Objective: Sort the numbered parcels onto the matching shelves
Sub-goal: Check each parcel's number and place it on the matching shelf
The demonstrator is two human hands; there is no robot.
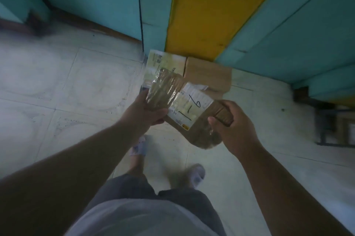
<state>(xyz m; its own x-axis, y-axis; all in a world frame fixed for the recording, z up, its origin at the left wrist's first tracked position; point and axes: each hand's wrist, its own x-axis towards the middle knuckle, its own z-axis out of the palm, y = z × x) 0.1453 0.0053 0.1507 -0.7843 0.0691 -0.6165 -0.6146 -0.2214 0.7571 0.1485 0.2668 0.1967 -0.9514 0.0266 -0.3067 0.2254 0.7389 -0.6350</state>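
Observation:
I hold a flat brown parcel (199, 132) in front of me at waist height. Its white label (189, 109) has "1-6" written on it in black marker. My right hand (234, 124) grips its right end. My left hand (143, 110) grips a brown parcel wrapped in clear tape (165, 89), which overlaps the first parcel's left side. Behind both is a larger cardboard box (208, 74) with a pale label (165, 63). I cannot tell whether this box rests on the floor or is carried.
Teal panels (288, 30) with a yellow strip (207, 11) stand ahead, meeting the pale tiled floor (67, 82). A dark metal frame (326, 120) is low at the right. My feet in sandals (196, 176) are below the parcels.

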